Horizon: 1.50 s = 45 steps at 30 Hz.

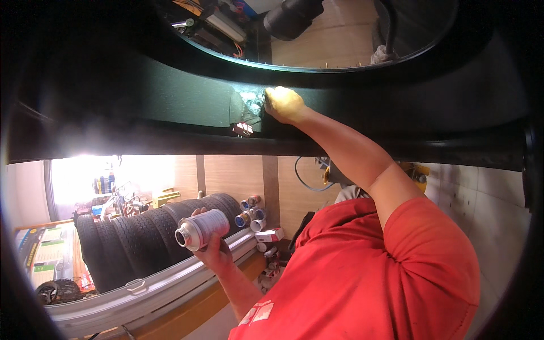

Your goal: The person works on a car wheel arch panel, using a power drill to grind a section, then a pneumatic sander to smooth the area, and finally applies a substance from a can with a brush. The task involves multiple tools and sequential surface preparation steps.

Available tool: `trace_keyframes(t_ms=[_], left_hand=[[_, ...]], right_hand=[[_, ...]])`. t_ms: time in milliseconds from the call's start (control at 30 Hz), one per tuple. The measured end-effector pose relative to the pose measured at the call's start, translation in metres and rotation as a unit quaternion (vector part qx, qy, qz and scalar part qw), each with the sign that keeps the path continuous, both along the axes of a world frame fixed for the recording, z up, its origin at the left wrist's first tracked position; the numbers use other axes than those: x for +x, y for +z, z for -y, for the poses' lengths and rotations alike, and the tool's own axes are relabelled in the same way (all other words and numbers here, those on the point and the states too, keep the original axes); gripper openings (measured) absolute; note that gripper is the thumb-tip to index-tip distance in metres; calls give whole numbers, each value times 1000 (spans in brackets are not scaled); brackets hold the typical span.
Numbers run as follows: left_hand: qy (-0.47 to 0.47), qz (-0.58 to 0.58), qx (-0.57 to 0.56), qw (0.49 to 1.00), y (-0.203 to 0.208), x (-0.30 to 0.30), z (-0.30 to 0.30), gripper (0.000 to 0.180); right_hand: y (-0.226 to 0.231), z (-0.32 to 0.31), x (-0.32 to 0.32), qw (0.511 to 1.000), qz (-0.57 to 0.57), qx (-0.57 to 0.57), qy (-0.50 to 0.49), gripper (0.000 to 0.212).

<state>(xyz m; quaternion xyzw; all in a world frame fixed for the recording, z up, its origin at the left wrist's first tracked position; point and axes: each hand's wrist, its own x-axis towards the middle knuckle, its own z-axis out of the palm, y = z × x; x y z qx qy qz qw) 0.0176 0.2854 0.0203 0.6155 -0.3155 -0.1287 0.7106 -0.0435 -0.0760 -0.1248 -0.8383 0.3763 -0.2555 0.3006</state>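
Observation:
My left hand (214, 250) is wrapped round a metal can (208, 226) with a pale printed label. The can is tilted, its narrow round neck pointing to the lower left. My right arm reaches up to the black inner wall of a large tire (170, 93). There my right hand (284, 104) is closed in a fist against the wall, and what its fingers hold, if anything, is hidden. Just left of the fist lies a brightly lit, whitish rough patch (249, 101). Below that patch, a small pale and reddish block (242, 129) sits at the wall's lower edge.
Several worn tires (136, 238) stand in a row at the lower left, behind a white rail (153, 292). Beside them are stacked small cans (252, 213) and a small box (270, 234). A dark lamp-like fitting (290, 20) hangs beyond the big tire's opening.

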Motion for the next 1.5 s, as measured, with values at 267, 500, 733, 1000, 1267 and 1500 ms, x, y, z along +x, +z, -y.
trace_keyframes(t_ms=[267,500,733,1000,1267,1500], left_hand=[[-6,-3,-1,1000,2,-1,4,81],[-15,6,-2,1000,1,1,6,81],[-12,-2,3,1000,2,-5,8,82],[-7,-12,1,1000,-1,-2,5,81],[-9,-19,15,1000,-1,-1,8,75],[-15,29,6,999,-4,-4,9,71]], right_hand=[[6,5,0,996,60,24,-69,25],[5,8,12,991,113,71,19,37],[-1,10,21,982,153,74,-80,32],[-5,7,12,990,121,57,-46,32],[-12,4,8,989,147,-7,4,29],[-14,6,7,981,180,-61,-33,23]])
